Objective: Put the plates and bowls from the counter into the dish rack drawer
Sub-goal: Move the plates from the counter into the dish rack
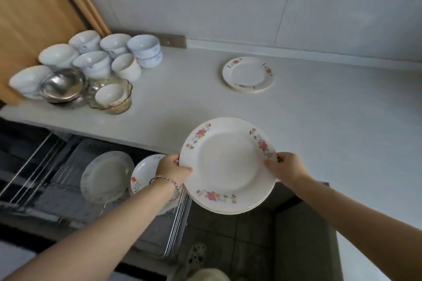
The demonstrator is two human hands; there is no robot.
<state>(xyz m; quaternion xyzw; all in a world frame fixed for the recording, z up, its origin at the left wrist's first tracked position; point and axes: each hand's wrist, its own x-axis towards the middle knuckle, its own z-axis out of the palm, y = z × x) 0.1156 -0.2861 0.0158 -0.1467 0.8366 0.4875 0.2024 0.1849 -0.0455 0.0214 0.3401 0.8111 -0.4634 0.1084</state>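
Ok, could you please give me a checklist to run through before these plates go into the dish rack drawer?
1. Hold on both sides: the left grip and right grip hold opposite rims of the floral plate stack: ok.
2. Stack nested, no plate sliding out: ok.
3. Dish rack drawer pulled out below the counter: ok.
4. Free rack slots: a greyish plate and a floral plate stand in it, and bare wires show to their left: ok.
5. Slots directly under the stack: hidden behind the left grip and the stack: cannot tell.
6. One plate separated for slotting: not ok, the stack is whole.
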